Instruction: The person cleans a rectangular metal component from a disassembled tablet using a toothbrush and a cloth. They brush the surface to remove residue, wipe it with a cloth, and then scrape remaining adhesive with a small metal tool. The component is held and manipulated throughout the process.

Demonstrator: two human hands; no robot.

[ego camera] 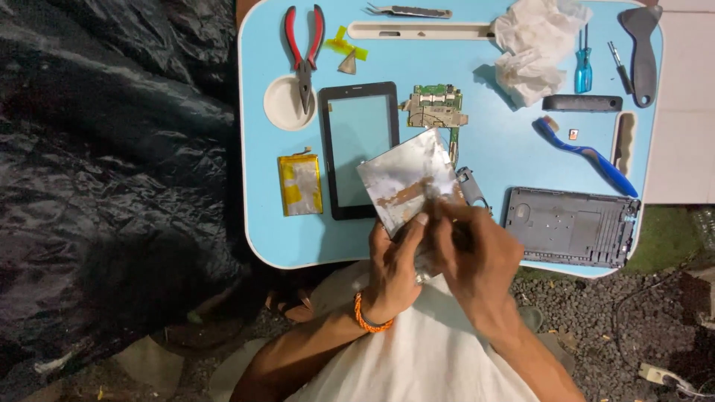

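Observation:
My left hand [395,264], with an orange band at the wrist, grips the lower edge of a silvery metal-backed display panel [406,177] and holds it tilted above the light blue table [491,156]. My right hand [477,253] pinches a thin tool against the panel's lower right edge, where a brown strip runs across the metal. The tool's tip is mostly hidden by my fingers. A black touch-glass frame [356,145] lies flat just left of the panel, and a green circuit board [436,106] lies behind it.
Red-handled pliers [303,52], a silver battery pack [300,184], tweezers [410,10], crumpled tissue [532,48], a blue toothbrush [588,155], small screwdrivers [583,63] and a grey back cover [570,225] lie on the table. Black plastic sheeting [112,164] lies to the left, gravel below.

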